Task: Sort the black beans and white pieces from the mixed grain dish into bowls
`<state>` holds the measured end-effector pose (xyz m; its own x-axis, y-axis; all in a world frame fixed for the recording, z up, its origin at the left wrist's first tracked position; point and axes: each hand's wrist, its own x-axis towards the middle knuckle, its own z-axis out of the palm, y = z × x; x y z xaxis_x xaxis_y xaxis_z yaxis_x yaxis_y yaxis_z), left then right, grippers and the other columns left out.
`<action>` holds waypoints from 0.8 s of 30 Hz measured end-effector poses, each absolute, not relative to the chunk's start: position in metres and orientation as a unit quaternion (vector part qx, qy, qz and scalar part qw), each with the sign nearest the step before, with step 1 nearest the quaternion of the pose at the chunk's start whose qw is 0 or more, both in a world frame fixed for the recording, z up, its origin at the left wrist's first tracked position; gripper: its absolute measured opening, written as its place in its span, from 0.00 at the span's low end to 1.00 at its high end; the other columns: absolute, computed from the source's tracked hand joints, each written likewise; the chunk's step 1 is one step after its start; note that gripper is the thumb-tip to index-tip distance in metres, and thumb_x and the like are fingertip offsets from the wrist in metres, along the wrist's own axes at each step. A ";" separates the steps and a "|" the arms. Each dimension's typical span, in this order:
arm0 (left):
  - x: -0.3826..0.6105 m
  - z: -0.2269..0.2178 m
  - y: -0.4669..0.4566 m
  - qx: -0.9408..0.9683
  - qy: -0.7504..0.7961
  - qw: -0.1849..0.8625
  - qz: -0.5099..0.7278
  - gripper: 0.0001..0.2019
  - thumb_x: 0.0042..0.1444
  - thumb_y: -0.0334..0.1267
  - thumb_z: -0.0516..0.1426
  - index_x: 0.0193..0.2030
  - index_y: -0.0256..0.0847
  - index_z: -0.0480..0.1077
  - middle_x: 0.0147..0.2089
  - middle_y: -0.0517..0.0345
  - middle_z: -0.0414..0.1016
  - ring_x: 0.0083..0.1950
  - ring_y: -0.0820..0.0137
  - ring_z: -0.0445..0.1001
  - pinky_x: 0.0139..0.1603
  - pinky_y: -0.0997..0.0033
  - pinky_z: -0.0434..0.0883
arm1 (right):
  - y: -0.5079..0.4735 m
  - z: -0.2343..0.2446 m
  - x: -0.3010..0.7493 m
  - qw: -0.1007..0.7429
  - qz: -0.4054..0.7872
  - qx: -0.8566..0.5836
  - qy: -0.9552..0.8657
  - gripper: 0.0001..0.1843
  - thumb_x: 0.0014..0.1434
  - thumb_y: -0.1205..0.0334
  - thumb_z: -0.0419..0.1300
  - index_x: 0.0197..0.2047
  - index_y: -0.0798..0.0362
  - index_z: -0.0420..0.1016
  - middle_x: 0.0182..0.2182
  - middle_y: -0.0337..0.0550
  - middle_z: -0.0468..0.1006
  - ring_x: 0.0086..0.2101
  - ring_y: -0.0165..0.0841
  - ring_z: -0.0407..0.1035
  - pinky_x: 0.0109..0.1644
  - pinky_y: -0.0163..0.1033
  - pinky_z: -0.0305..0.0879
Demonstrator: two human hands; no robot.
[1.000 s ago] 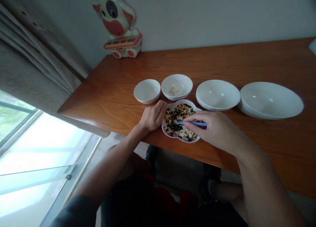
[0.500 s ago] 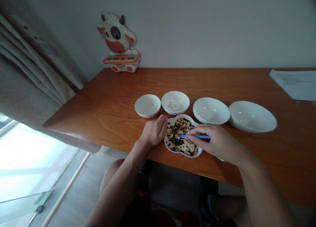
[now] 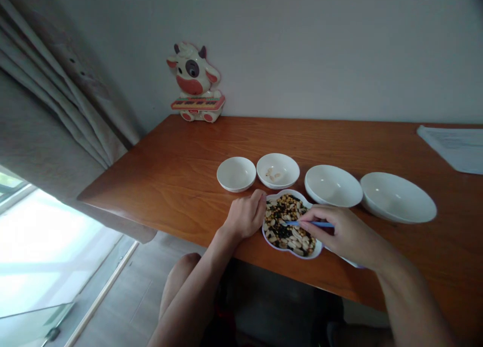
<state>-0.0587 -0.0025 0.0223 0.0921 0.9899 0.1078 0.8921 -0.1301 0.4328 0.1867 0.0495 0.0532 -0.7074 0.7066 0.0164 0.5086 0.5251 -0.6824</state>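
The flower-shaped tray (image 3: 319, 250) is white with a thin purplish edge, and its lobed rim goes around a dense mixture. In it I see pale, split peanuts (image 3: 296, 244), small yellow kernels (image 3: 289, 202) and black seeds (image 3: 281, 231). The peanuts are largest and gather mostly in the part nearest to the person; the yellow kernels show well in the far part, and the black seeds lie between.

This tray sits on the wooden table (image 3: 181, 161) between the two hands, just to the right of the left hand (image 3: 246, 215) and partly under the fingers of the right hand (image 3: 335, 231). The left hand rests with bent fingers against the tray's side; whether it grips the rim, I cannot tell. The right hand pinches slim blue tweezers (image 3: 294, 223) between thumb and fingers, above the mixture. Their tips point toward the left hand and reach the middle of the contents; whether they hold a piece is too small to tell.

Beyond the hands, four white bowls stand in a row. The smallest bowl (image 3: 236, 174) is just beyond the left hand. The second bowl (image 3: 278, 167), beyond the tray, contains a few pale pieces (image 3: 272, 176). The third bowl (image 3: 333, 185) is beyond the right hand, and the widest bowl (image 3: 398, 197) lies farther to its right.
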 end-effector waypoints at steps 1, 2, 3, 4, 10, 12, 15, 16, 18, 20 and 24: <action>-0.059 0.022 -0.002 0.728 0.647 0.131 0.187 0.15 0.74 0.43 0.40 0.44 0.44 0.64 0.36 0.55 0.79 0.34 0.63 0.78 0.30 0.67 0.60 | 0.049 0.053 0.188 0.155 0.341 -0.351 -0.858 0.11 0.67 0.54 0.58 0.38 0.48 0.80 0.36 0.40 0.83 0.36 0.33 0.77 0.40 0.38 0.72; -0.059 0.022 -0.002 0.728 0.646 0.133 0.188 0.15 0.74 0.43 0.40 0.44 0.44 0.64 0.36 0.55 0.79 0.34 0.64 0.78 0.30 0.67 0.60 | 0.048 0.054 0.189 0.166 0.345 -0.351 -0.855 0.11 0.67 0.54 0.58 0.38 0.48 0.79 0.36 0.40 0.83 0.36 0.32 0.77 0.41 0.37 0.72; -0.059 0.022 -0.002 0.726 0.646 0.136 0.192 0.14 0.74 0.43 0.40 0.44 0.44 0.64 0.36 0.56 0.79 0.34 0.64 0.78 0.30 0.67 0.60 | 0.047 0.055 0.190 0.182 0.348 -0.352 -0.850 0.10 0.67 0.54 0.59 0.38 0.48 0.79 0.35 0.39 0.83 0.36 0.32 0.76 0.40 0.37 0.72; -0.059 0.022 -0.002 0.724 0.645 0.143 0.197 0.14 0.74 0.43 0.40 0.45 0.44 0.64 0.36 0.56 0.79 0.34 0.64 0.78 0.30 0.67 0.60 | 0.045 0.056 0.191 0.200 0.350 -0.353 -0.844 0.10 0.67 0.55 0.59 0.39 0.48 0.79 0.35 0.39 0.82 0.35 0.31 0.76 0.40 0.36 0.72; -0.060 0.024 0.000 0.718 0.631 0.195 0.217 0.14 0.74 0.42 0.40 0.46 0.44 0.64 0.33 0.58 0.77 0.32 0.66 0.77 0.32 0.68 0.62 | 0.039 0.060 0.189 0.301 0.320 -0.369 -0.819 0.06 0.67 0.59 0.60 0.39 0.48 0.77 0.34 0.38 0.81 0.33 0.30 0.75 0.37 0.34 0.71; -0.060 0.024 0.001 0.723 0.626 0.197 0.216 0.14 0.74 0.42 0.40 0.47 0.43 0.64 0.33 0.58 0.77 0.32 0.66 0.77 0.32 0.67 0.61 | 0.040 0.060 0.183 0.329 0.293 -0.389 -0.809 0.04 0.66 0.60 0.60 0.40 0.48 0.76 0.35 0.39 0.81 0.35 0.31 0.76 0.38 0.34 0.71; -0.061 0.023 0.001 0.726 0.626 0.191 0.213 0.14 0.74 0.42 0.40 0.47 0.43 0.65 0.33 0.58 0.77 0.32 0.66 0.77 0.32 0.67 0.61 | 0.041 0.059 0.174 0.359 0.250 -0.416 -0.797 0.05 0.66 0.59 0.60 0.40 0.48 0.76 0.36 0.40 0.81 0.36 0.32 0.76 0.39 0.35 0.70; -0.061 0.023 0.001 0.726 0.626 0.189 0.214 0.15 0.74 0.43 0.40 0.47 0.43 0.65 0.33 0.58 0.77 0.32 0.66 0.77 0.32 0.67 0.61 | 0.041 0.058 0.171 0.362 0.235 -0.421 -0.798 0.05 0.66 0.59 0.59 0.40 0.49 0.77 0.36 0.41 0.81 0.36 0.33 0.76 0.39 0.36 0.70; -0.062 0.023 0.001 0.725 0.626 0.187 0.217 0.15 0.74 0.43 0.40 0.46 0.43 0.64 0.34 0.57 0.78 0.32 0.65 0.77 0.32 0.67 0.61 | 0.042 0.056 0.166 0.359 0.206 -0.428 -0.803 0.07 0.67 0.59 0.59 0.40 0.49 0.77 0.36 0.42 0.82 0.36 0.34 0.76 0.40 0.37 0.70; -0.062 0.022 0.001 0.729 0.623 0.184 0.213 0.15 0.74 0.43 0.39 0.45 0.44 0.64 0.35 0.56 0.79 0.33 0.65 0.78 0.32 0.67 0.61 | 0.044 0.055 0.162 0.348 0.185 -0.437 -0.809 0.07 0.67 0.59 0.58 0.40 0.50 0.77 0.36 0.42 0.82 0.36 0.34 0.77 0.40 0.38 0.70; -0.061 0.021 0.000 0.730 0.639 0.152 0.190 0.16 0.74 0.44 0.39 0.45 0.44 0.64 0.36 0.55 0.80 0.34 0.63 0.79 0.31 0.66 0.60 | 0.051 0.053 0.156 0.365 0.142 -0.447 -0.804 0.08 0.66 0.58 0.58 0.40 0.50 0.77 0.36 0.42 0.82 0.36 0.35 0.77 0.39 0.38 0.70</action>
<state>-0.0605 0.0004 0.0213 0.1119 0.9903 0.0827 0.8743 -0.1377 0.4654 0.1557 0.0511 0.0530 -0.3347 0.8227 0.4596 0.6153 0.5602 -0.5546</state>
